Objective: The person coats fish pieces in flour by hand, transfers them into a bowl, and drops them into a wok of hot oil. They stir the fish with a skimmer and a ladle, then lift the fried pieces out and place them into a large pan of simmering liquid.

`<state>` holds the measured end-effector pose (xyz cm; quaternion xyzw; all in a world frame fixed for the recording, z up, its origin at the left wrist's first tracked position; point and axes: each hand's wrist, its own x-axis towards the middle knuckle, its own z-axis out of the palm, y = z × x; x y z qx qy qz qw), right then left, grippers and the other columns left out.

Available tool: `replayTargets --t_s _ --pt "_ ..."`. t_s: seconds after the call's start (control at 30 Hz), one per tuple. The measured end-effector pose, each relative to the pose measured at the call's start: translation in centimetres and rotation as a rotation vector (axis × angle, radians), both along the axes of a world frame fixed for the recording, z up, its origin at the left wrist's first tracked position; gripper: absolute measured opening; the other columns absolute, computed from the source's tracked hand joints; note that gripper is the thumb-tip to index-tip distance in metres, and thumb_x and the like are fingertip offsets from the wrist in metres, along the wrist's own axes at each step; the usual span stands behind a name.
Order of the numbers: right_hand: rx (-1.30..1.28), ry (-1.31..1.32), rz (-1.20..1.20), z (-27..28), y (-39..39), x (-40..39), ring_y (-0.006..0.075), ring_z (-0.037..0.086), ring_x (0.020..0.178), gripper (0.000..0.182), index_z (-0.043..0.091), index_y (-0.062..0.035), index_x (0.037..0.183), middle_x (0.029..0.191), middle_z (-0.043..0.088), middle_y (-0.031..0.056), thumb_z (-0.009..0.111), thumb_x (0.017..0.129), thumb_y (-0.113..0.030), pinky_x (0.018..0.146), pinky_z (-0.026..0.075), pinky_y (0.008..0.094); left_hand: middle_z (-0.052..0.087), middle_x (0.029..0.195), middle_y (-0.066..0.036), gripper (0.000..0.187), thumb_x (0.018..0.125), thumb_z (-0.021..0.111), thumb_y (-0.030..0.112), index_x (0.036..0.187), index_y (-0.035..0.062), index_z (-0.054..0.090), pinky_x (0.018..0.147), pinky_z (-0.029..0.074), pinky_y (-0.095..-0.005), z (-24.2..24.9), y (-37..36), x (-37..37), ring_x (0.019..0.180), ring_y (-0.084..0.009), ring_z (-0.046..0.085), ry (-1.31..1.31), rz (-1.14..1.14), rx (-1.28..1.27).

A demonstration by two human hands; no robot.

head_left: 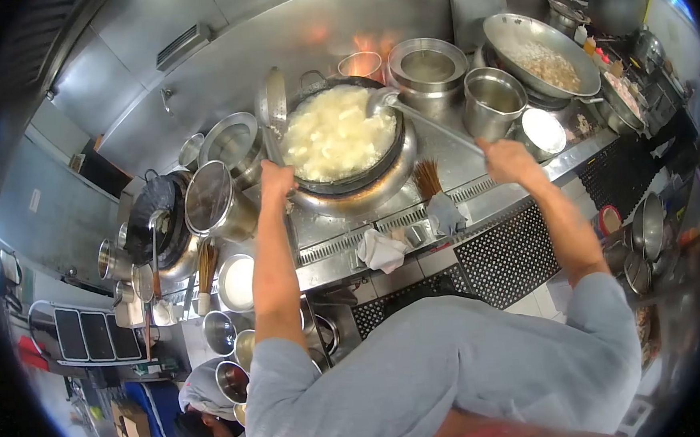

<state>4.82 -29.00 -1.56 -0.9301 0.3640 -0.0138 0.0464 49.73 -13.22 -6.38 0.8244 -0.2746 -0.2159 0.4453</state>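
Observation:
A large black wok [400, 139] sits on the burner, with pale yellow-white pieces [337, 135] in bubbling, steaming liquid inside it. My right hand [511, 160] is closed around the long handle of a metal ladle [432, 120], whose bowl is over the wok's right side, at the edge of the food. At the wok's near left, my left hand [277, 179] is wrapped around the handle of what looks like a skimmer [275, 99]. The skimmer's round head stands tilted, nearly edge-on, over the wok's left rim.
Flames rise behind the wok by a small pot [360, 64]. Steel pots [495, 97] and a wide pan of food [545, 58] stand to the right. A second wok [158, 222] and a tall pot [221, 201] are leftward. A bamboo brush [428, 180] and cloth [382, 250] lie in front. A person [204, 396] is lower left.

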Motion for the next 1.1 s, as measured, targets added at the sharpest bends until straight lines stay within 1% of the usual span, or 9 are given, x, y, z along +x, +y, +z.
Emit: replayTargets --t_s 0.07,0.13,0.3,0.47,0.53,0.77,0.83,0.97,1.1 --pt "-0.179 0.290 -0.022 2.0 -0.8 -1.0 0.0312 0.065 0.074 0.045 0.045 -0.0019 0.120 0.082 0.065 0.0173 0.052 0.076 -0.005 0.062 0.051 0.0427 0.058 0.089 -0.023 0.049 0.070 0.056 0.004 0.110 -0.0145 0.034 0.048 0.048 -0.0328 2.0 0.3 -1.2 0.054 -0.0231 0.059 -0.055 0.021 0.036" --pt "-0.190 0.320 -0.012 3.0 -1.7 -1.0 0.0304 0.066 0.073 0.046 0.044 -0.0014 0.122 0.081 0.066 0.0165 0.052 0.077 -0.005 0.061 0.051 0.0419 0.058 0.090 -0.023 0.049 0.070 0.055 0.003 0.111 -0.0147 0.034 0.045 0.047 -0.0323 1.6 -0.4 0.1 0.054 -0.0226 0.059 -0.087 0.024 0.150" --pt "-0.226 0.384 0.002 0.3 -4.1 0.4 0.0287 0.066 0.072 0.050 0.041 -0.0013 0.127 0.082 0.066 0.0151 0.052 0.078 -0.005 0.061 0.052 0.0390 0.056 0.081 -0.021 0.047 0.070 0.054 0.000 0.109 -0.0158 0.035 0.040 0.043 -0.0328 1.1 -0.5 0.0 0.050 -0.0217 0.056 0.032 -0.042 0.054" --pt "-0.156 0.302 0.054 -3.4 -5.0 2.6 0.0297 0.066 0.076 0.052 0.039 -0.0006 0.128 0.084 0.066 0.0151 0.053 0.079 -0.007 0.065 0.052 0.0391 0.053 0.065 -0.016 0.041 0.067 0.055 -0.002 0.101 -0.0180 0.038 0.037 0.040 -0.0344 0.9 0.5 1.6 0.045 -0.0213 0.052 0.247 -0.137 0.081" --pt "-0.133 0.292 0.063 -4.9 -5.1 3.6 0.0303 0.066 0.078 0.052 0.039 -0.0001 0.128 0.085 0.066 0.0155 0.053 0.078 -0.007 0.065 0.052 0.0395 0.052 0.059 -0.014 0.029 0.067 0.055 -0.001 0.088 -0.0167 0.045 0.037 0.039 -0.0348 1.4 0.9 1.5 0.044 -0.0206 0.051 0.263 -0.148 0.072" --pt "0.038 0.212 0.054 -6.8 -3.7 8.1 0.0345 0.063 0.087 0.045 0.042 0.0025 0.120 0.090 0.064 0.0205 0.052 0.077 -0.006 0.073 0.051 0.0435 0.052 0.057 -0.011 0.018 0.068 0.057 0.002 0.080 -0.0099 0.050 0.038 0.039 -0.0337 -0.1 1.3 2.9 0.043 -0.0198 0.050 0.443 -0.231 0.097" --pt "0.077 0.168 0.044 -7.2 -3.1 9.3 0.0357 0.063 0.088 0.043 0.043 0.0027 0.119 0.091 0.064 0.0215 0.051 0.078 -0.006 0.075 0.050 0.0443 0.051 0.056 -0.010 0.010 0.071 0.058 0.002 0.074 -0.0056 0.053 0.038 0.040 -0.0334 -0.6 1.7 2.2 0.043 -0.0198 0.049 0.611 -0.165 -0.002" --pt "0.173 0.056 -0.018 -8.5 -2.4 11.1 0.0377 0.062 0.088 0.039 0.046 0.0033 0.116 0.092 0.063 0.0239 0.049 0.078 -0.007 0.076 0.049 0.0451 0.050 0.056 -0.009 0.006 0.074 0.057 0.001 0.072 -0.0017 0.051 0.037 0.040 -0.0328 -1.6 2.7 0.8 0.043 -0.0185 0.048 0.689 -0.121 -0.082" --pt "0.258 -0.044 -0.033 -9.8 -1.2 12.7 0.0388 0.061 0.090 0.040 0.046 0.0045 0.116 0.092 0.062 0.0261 0.048 0.077 -0.006 0.078 0.049 0.0456 0.049 0.058 -0.008 0.018 0.075 0.055 -0.001 0.087 -0.0007 0.042 0.037 0.041 -0.0320 -2.6 4.3 -0.5 0.043 -0.0169 0.048 0.766 -0.104 -0.199"
